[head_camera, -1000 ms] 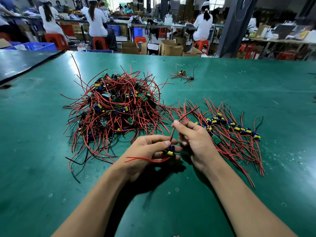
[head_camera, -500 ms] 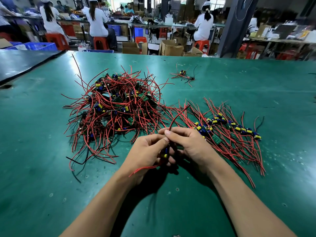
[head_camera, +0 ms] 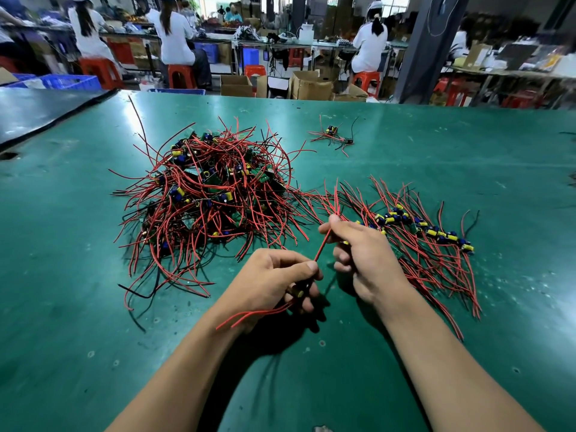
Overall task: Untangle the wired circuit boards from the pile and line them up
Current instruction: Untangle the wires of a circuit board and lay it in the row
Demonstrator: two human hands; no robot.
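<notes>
My left hand (head_camera: 271, 282) is curled tight around one small board (head_camera: 298, 292). I hold it just above the counter (head_camera: 93, 307), in front of me. I can see only a bit of the board, a little yellow can peeking out by my fingers. Some of its thin red tails (head_camera: 249, 316) hang out of the bottom of my fist.

My right hand (head_camera: 367, 257) pinches one red wire (head_camera: 322, 244) from that same board, between thumb and first finger.

A moment ago my two hands were pressed close together and the wire stood up in a curve. Now my right hand has slid up and away to the right. The wire runs straight and tight between the hands.

I think this means the board is free of the others, and I am smoothing its wire so it lies flat.

The big pile (head_camera: 212, 198) of red wires and boards sits to the left, a little further back. It looks just the same as before and is still a big heap. The neat row (head_camera: 430, 232) lies on the right, just behind my right hand. It has not grown yet. I guess this board goes at the near end of that row next.

One lone board (head_camera: 332, 132) lies far back, well apart.
</notes>
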